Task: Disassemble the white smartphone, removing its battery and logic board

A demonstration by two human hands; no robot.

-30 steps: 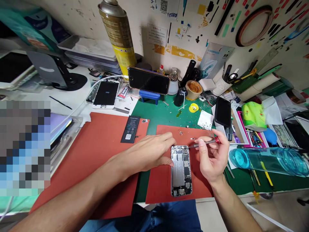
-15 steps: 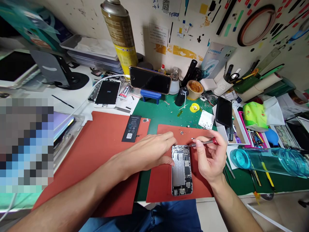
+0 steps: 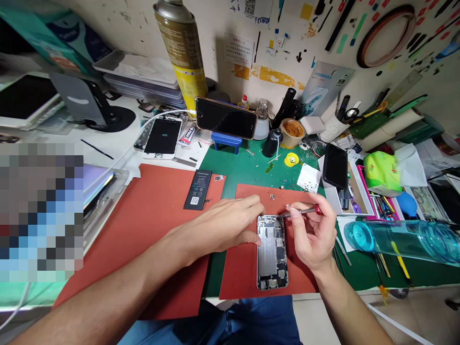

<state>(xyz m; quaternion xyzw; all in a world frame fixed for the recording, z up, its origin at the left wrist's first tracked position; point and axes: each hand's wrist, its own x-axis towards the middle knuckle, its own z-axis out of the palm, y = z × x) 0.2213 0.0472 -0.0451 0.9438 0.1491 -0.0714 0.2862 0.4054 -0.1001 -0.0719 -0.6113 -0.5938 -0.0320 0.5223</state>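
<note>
An opened phone [image 3: 267, 258], its inner board and metal frame bare, lies on a red mat [image 3: 237, 278] in front of me. My left hand [image 3: 237, 223] grips its upper left side, the thumb on the left edge and the fingers at the top corner. In my right hand [image 3: 314, 235] a small screwdriver with a red end [image 3: 305, 211] is pinched between thumb and fingers. Its tip reaches the phone's top right corner; exact contact is too small to make out. A black phone battery [image 3: 198, 190] rests on the mat to the left, apart from both hands.
Behind the mats, a dark phone [image 3: 226, 119] leans on a blue stand [image 3: 226, 140]. A white-framed screen [image 3: 162, 139] lies to its left. On the right are a teal bottle [image 3: 398, 239], a tool box [image 3: 364, 206] and a black phone [image 3: 335, 166]. Tiny parts [image 3: 272, 197] dot the mat.
The whole view has shifted slightly, with things appearing a little further right. Both hands keep nearly the same hold and place at the phone.
</note>
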